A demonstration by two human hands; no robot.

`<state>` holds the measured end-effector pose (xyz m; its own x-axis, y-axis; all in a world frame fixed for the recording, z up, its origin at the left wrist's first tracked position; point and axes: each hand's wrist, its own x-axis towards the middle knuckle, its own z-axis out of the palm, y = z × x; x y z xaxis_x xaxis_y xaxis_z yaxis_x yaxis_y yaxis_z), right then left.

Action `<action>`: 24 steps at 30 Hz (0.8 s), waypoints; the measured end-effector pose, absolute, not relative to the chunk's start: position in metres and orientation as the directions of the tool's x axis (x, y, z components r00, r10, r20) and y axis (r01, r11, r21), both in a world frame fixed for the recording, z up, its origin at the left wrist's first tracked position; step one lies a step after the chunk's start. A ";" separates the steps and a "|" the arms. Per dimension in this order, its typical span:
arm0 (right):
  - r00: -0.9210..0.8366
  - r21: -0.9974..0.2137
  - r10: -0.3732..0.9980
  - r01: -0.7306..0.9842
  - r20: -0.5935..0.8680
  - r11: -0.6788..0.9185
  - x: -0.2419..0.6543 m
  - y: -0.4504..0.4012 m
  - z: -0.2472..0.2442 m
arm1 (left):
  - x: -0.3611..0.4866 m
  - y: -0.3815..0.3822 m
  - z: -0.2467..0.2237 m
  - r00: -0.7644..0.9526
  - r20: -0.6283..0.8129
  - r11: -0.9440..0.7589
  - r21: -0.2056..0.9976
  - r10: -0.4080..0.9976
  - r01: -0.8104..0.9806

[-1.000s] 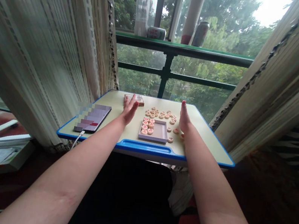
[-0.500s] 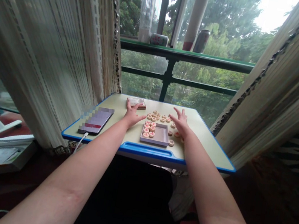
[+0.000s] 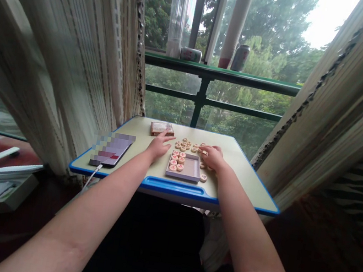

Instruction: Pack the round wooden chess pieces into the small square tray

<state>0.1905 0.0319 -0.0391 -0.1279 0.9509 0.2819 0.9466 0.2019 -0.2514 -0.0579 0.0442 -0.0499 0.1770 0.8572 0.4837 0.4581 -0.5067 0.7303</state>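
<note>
I see shallow lilac rectangular box (image 3: 193, 166) near 6 o'clock edge of cream, blue-rimmed surface (image 3: 244, 179). Red-marked, wood-coloured round discs (image 3: 180, 167) line box's 9 o'clock side; loose wood-coloured round discs (image 3: 183, 148) lie outside, 12 to 4 o'clock. Left hand (image 3: 160, 147), 10 o'clock from box: grip spread. Right hand (image 3: 213, 157), 1 o'clock: curled over loose discs; cannot tell whether grip pinches any.

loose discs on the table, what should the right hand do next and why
Probably curl the fingers of the right hand around one loose disc: the hand is already down among them, and the box has bare floor right of its red-marked discs.
</note>
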 end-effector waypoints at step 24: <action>-0.008 -0.371 0.955 0.921 0.297 0.123 0.191 0.030 -0.035 | -0.042 0.039 -0.061 0.202 0.207 -0.230 0.968 0.957 0.097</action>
<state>0.1908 0.0299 -0.0349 -0.0084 0.9549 0.2967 0.9205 0.1233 -0.3708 -0.0421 0.0385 -0.0606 0.2020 0.9573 0.2066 0.0972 -0.2295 0.9684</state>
